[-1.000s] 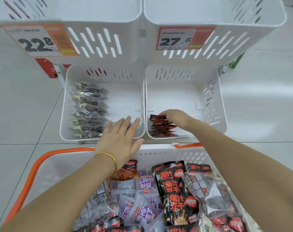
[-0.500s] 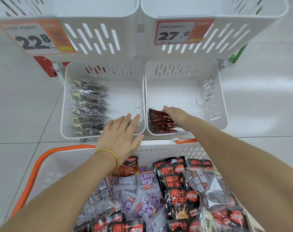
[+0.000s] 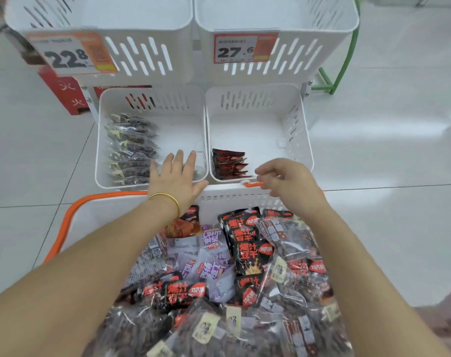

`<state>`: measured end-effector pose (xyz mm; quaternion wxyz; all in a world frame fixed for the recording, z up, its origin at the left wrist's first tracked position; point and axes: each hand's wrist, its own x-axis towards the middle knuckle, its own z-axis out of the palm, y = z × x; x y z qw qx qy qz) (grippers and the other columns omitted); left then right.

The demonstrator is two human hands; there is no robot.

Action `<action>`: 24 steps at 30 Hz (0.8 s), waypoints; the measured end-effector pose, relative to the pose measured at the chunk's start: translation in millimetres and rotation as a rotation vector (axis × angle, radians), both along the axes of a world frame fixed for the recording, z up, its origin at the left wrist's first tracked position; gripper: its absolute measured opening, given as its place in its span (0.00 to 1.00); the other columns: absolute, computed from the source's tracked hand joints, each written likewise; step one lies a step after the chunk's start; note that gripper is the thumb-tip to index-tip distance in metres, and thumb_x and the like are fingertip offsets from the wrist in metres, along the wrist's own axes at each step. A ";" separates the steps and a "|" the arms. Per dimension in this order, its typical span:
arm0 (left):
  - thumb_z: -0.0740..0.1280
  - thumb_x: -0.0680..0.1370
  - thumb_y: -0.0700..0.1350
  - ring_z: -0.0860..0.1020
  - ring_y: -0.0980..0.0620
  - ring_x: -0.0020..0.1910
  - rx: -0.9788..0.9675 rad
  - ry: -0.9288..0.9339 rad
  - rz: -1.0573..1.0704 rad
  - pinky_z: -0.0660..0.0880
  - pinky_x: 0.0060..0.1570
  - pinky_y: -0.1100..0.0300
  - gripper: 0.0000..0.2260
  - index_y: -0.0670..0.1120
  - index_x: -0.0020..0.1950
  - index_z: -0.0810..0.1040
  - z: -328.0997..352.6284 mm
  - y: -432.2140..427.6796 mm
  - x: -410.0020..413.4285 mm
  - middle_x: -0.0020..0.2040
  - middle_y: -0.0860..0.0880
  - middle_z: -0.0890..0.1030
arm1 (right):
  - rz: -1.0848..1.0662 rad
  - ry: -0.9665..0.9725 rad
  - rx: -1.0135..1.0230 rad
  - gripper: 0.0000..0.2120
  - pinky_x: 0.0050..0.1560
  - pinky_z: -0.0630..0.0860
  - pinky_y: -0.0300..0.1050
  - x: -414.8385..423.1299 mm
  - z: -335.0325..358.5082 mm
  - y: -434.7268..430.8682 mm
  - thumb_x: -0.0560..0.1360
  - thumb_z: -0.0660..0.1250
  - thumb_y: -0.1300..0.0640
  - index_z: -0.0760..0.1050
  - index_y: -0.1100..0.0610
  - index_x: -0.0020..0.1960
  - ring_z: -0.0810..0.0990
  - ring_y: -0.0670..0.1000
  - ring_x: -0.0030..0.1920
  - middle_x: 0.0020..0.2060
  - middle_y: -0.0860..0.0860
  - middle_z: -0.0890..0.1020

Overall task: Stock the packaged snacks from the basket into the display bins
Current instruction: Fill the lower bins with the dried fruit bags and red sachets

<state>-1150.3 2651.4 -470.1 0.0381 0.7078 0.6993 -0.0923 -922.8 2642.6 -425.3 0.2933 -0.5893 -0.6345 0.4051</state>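
**Right hand backs out of the lower bin**

Pulled back from the red-and-black packets it was touching a moment ago, the right hand [image 3: 289, 184] now hangs above the far rim of the basket [image 3: 234, 198]. Its fingers are loosely bent and nothing is in them. The left hand [image 3: 176, 179] has hardly shifted. It is spread flat, fingers straight, over the front edge of the lower left bin [image 3: 100, 140], with a gold bangle [image 3: 167, 198] on the wrist and no packet in it.

Just beyond the right hand, the red-and-black packets [image 3: 229, 164] stand stacked in the front left corner of the lower right bin [image 3: 296, 140]. A row of dark clear-wrapped packets [image 3: 131, 148] runs along the left side of the lower left bin.

Under both forearms the basket, with its orange handle [image 3: 62, 228], is heaped with snacks: black packets [image 3: 247, 248], purple packets [image 3: 211, 256] and dark clear bags [image 3: 294, 243].

Above the lower bins sit two upper bins, with a 22.8 price tag [image 3: 69, 54] on the left one and a 27.6 price tag [image 3: 245, 48] on the right.
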 end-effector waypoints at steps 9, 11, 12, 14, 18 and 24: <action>0.55 0.80 0.54 0.51 0.45 0.75 0.118 -0.373 -0.070 0.51 0.73 0.48 0.27 0.48 0.77 0.51 16.3 -78.2 3.8 0.77 0.45 0.52 | 0.591 -0.919 -0.070 0.28 0.60 0.73 0.53 -18.6 -55.4 -34.8 0.70 0.73 0.48 0.70 0.54 0.66 0.73 0.56 0.61 0.61 0.53 0.75; 0.55 0.80 0.54 0.49 0.46 0.75 0.073 -0.405 -0.058 0.50 0.74 0.49 0.28 0.49 0.77 0.49 15.2 -89.5 4.2 0.77 0.46 0.49 | 0.625 -1.018 -0.010 0.31 0.63 0.69 0.54 -22.1 -59.5 -36.9 0.68 0.74 0.45 0.69 0.54 0.66 0.69 0.56 0.64 0.61 0.52 0.72; 0.55 0.80 0.54 0.49 0.46 0.75 0.055 -0.415 -0.056 0.50 0.74 0.50 0.28 0.49 0.77 0.49 14.8 -93.6 5.2 0.77 0.46 0.48 | 0.639 -1.045 0.018 0.31 0.65 0.66 0.55 -23.7 -59.8 -36.5 0.68 0.74 0.44 0.69 0.55 0.65 0.68 0.56 0.65 0.61 0.52 0.72; 0.55 0.80 0.54 0.48 0.47 0.75 0.021 -0.428 -0.064 0.50 0.74 0.51 0.28 0.49 0.77 0.49 14.6 -99.2 8.5 0.77 0.48 0.47 | 0.681 -1.086 0.051 0.30 0.66 0.64 0.55 -26.4 -57.6 -34.6 0.67 0.73 0.42 0.70 0.56 0.63 0.68 0.56 0.64 0.60 0.53 0.73; 0.58 0.80 0.54 0.47 0.48 0.75 -0.024 -0.492 -0.085 0.50 0.74 0.53 0.29 0.49 0.77 0.50 15.4 -105.3 13.6 0.77 0.49 0.46 | 0.766 -1.029 0.126 0.24 0.59 0.65 0.47 -27.9 -50.3 -29.6 0.68 0.73 0.42 0.76 0.56 0.57 0.70 0.55 0.58 0.54 0.52 0.76; 0.68 0.75 0.51 0.53 0.52 0.75 -0.117 -0.763 -0.042 0.53 0.71 0.59 0.37 0.49 0.77 0.49 22.6 -105.5 17.5 0.76 0.50 0.52 | 0.615 -0.474 -0.018 0.10 0.36 0.66 0.37 -33.9 -24.2 -27.7 0.66 0.77 0.55 0.78 0.54 0.42 0.74 0.47 0.40 0.36 0.44 0.76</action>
